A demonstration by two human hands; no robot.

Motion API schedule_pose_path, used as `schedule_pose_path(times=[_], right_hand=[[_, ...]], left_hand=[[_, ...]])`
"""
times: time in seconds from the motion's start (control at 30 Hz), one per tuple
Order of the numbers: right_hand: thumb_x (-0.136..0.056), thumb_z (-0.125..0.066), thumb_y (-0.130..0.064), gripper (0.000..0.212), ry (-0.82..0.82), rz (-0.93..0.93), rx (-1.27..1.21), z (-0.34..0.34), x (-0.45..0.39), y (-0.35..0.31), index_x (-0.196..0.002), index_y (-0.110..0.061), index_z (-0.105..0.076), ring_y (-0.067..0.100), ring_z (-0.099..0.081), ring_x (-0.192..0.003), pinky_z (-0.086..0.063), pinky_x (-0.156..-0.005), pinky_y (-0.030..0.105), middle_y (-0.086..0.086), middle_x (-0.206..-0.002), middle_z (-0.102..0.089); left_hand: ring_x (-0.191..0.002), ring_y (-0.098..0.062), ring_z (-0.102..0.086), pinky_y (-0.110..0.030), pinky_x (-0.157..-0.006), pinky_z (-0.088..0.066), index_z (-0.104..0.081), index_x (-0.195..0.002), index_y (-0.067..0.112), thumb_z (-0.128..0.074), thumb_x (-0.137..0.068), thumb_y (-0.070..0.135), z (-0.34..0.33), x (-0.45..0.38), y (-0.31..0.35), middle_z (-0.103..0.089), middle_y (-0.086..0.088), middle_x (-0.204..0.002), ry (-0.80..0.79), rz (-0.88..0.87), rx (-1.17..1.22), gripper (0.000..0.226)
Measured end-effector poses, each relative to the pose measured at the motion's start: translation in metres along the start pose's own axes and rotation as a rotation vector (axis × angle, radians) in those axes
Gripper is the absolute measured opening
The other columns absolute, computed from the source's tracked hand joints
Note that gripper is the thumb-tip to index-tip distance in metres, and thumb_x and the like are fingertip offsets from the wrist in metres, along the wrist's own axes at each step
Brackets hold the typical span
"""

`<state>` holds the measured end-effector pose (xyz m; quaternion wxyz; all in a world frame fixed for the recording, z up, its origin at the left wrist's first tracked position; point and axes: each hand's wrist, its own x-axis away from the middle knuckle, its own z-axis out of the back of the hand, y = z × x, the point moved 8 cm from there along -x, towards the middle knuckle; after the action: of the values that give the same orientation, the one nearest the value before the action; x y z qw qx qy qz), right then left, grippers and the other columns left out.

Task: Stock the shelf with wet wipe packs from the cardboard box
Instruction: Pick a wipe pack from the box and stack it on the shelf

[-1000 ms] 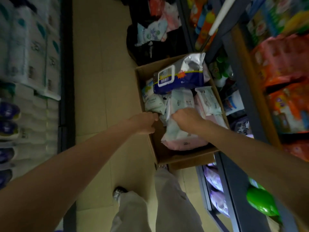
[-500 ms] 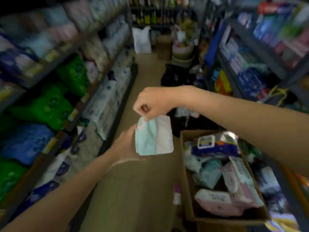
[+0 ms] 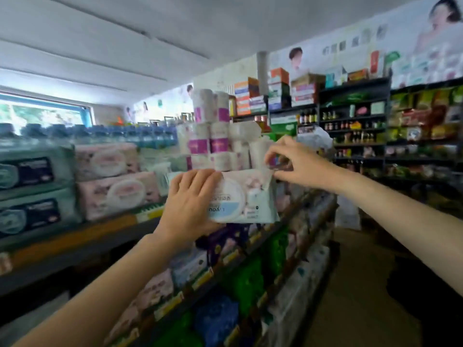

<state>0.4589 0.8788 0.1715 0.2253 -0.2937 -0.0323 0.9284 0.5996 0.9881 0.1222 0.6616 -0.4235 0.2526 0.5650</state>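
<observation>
Two hands hold wipe pack point(image 3: 246, 196) | shelf point(image 3: 75, 236) left | shop aisle

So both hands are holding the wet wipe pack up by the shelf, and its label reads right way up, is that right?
Not quite. In the head view the left hand and right hand do hold the wet wipe pack by the shelf, but its label is upside down.

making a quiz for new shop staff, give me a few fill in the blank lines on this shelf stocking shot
1. Both hands hold one ____ pack up at shelf height.
2. The left hand grips the pack's ____ end.
3. The right hand pinches the pack's upper ____ corner.
4. Stacked behind the pack are white rolls of ____ paper.

Missing words: wet wipe; left; right; toilet
</observation>
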Motion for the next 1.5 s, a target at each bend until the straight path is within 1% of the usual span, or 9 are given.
schedule_pose_path(times=[0.2,0.5,0.6,0.73,0.97,1.1,1.27,1.37,1.5], right_hand=[[-0.067,-0.070,-0.056,0.100,0.255,0.322,0.294,-0.047,-0.040,-0.116,-0.142,-0.025,-0.011,0.021,-0.013,-0.134,-0.018,-0.109,0.042,0.003,-0.145,-0.018],[-0.059,-0.078,-0.051,0.103,0.623,0.380,0.244,-0.057,-0.104,-0.147,-0.140,-0.019,-0.024,0.029,-0.028,-0.125,-0.034,-0.100,0.049,0.011,-0.135,-0.028],[-0.067,-0.080,-0.032,0.105,0.549,0.010,-0.315,-0.059,-0.134,-0.112,-0.146,-0.016,-0.014,0.030,-0.019,-0.133,-0.028,-0.108,0.045,0.014,-0.145,-0.017],[-0.082,-0.066,-0.011,0.044,-0.076,-0.082,-1.632,-0.112,-0.167,-0.138,-0.123,-0.005,-0.053,0.025,-0.058,-0.101,-0.046,-0.093,0.036,0.015,-0.116,-0.059],[-0.071,-0.071,-0.046,0.061,-0.402,-0.153,-2.392,-0.120,-0.229,-0.169,-0.119,-0.011,-0.058,0.024,-0.062,-0.098,-0.053,-0.076,0.036,0.011,-0.113,-0.065],[-0.070,-0.074,-0.037,0.053,-0.100,-0.204,-2.100,-0.124,-0.283,-0.131,-0.115,-0.016,-0.056,0.024,-0.063,-0.095,-0.055,-0.071,0.037,0.010,-0.108,-0.066],[-0.059,-0.084,-0.022,0.070,0.427,0.075,-0.967,-0.100,-0.317,-0.105,-0.114,-0.013,-0.043,0.019,-0.051,-0.102,-0.046,-0.083,0.033,0.000,-0.107,-0.051],[-0.061,-0.081,-0.034,0.086,0.444,0.384,-0.196,-0.120,-0.319,-0.145,-0.131,-0.011,-0.037,0.023,-0.045,-0.111,-0.037,-0.094,0.034,0.005,-0.123,-0.045],[-0.071,-0.073,-0.036,0.081,0.375,0.551,-0.040,-0.167,-0.322,-0.165,-0.138,-0.015,-0.031,0.021,-0.038,-0.122,-0.027,-0.101,0.032,0.002,-0.134,-0.039]], left_hand=[[-0.105,-0.023,-0.038,-0.035,-0.089,-0.027,-0.043,-0.121,0.014,-0.053,-0.059,0.065,0.090,0.005,-0.066,-0.039,0.001,-0.120,0.226,0.013,-0.334,0.081],[-0.106,-0.023,-0.039,-0.035,-0.089,-0.026,-0.042,-0.122,0.013,-0.077,-0.046,0.047,0.108,0.004,-0.113,-0.058,-0.008,-0.117,0.154,0.060,-0.588,0.091],[-0.104,-0.022,-0.039,-0.035,-0.088,-0.029,-0.043,-0.121,0.014,-0.062,-0.055,0.055,0.115,-0.009,-0.135,-0.054,-0.006,-0.116,0.268,0.136,-0.611,0.080],[-0.106,-0.023,-0.037,-0.038,-0.089,-0.032,-0.043,-0.122,0.013,-0.059,-0.062,0.054,0.112,-0.048,-0.154,-0.043,-0.004,-0.121,0.336,0.095,-0.755,0.075],[-0.106,-0.021,-0.042,-0.035,-0.087,-0.031,-0.043,-0.123,0.012,-0.070,-0.062,0.016,0.054,-0.081,-0.157,-0.048,-0.004,-0.124,0.240,-0.332,-1.046,0.067],[-0.092,-0.020,-0.065,-0.034,-0.086,-0.031,-0.056,-0.110,0.016,-0.060,-0.071,0.035,0.056,-0.081,-0.177,-0.071,0.001,-0.102,0.168,-0.154,-0.856,0.044],[-0.072,-0.019,-0.069,-0.035,-0.091,-0.022,-0.066,-0.088,0.020,-0.067,-0.076,0.020,0.063,-0.023,-0.261,-0.071,0.004,-0.073,-0.097,0.390,-0.880,0.011],[-0.093,-0.016,-0.067,-0.037,-0.098,-0.025,-0.066,-0.090,0.025,-0.063,-0.080,0.031,0.029,0.018,-0.295,-0.071,0.010,-0.089,-0.425,0.487,-0.895,0.012],[-0.084,-0.017,-0.071,-0.043,-0.075,-0.053,-0.071,-0.074,0.030,-0.086,-0.033,0.048,0.020,0.035,-0.306,-0.073,0.010,-0.085,-0.447,0.462,-0.944,0.047]])
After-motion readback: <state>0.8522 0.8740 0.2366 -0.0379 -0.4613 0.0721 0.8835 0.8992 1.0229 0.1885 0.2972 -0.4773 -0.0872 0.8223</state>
